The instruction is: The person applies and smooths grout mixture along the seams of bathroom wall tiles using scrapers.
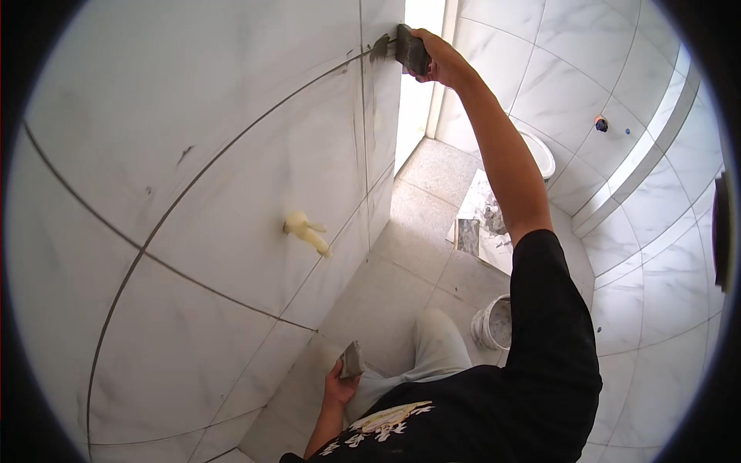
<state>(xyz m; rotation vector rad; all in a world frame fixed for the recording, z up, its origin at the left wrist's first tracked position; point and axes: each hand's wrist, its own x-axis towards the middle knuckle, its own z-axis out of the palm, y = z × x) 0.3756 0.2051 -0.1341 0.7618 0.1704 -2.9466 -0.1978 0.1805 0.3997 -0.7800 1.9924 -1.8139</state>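
Note:
At the top, my right hand (pixel 438 62) is closed around a dark grey rectangular spreader (pixel 413 51), pressed against the edge of the white marbled wall tiles (pixel 255 177). Just left of it, a dark grey grout smear (pixel 380 48) covers the end of a long tile joint. Low in the view, my left hand (pixel 338 386) grips a smaller grey flat piece (pixel 353 360) with a rough edge, held in front of my legs. Its exact kind I cannot tell.
A yellowish plastic tap (pixel 307 231) sticks out from the wall between my hands. On the tiled floor stand a white bucket (pixel 494 324) and a white board (pixel 494 253) with grey paste and a grey slab (pixel 467 235). A doorway edge (pixel 436 100) lies beyond my right hand.

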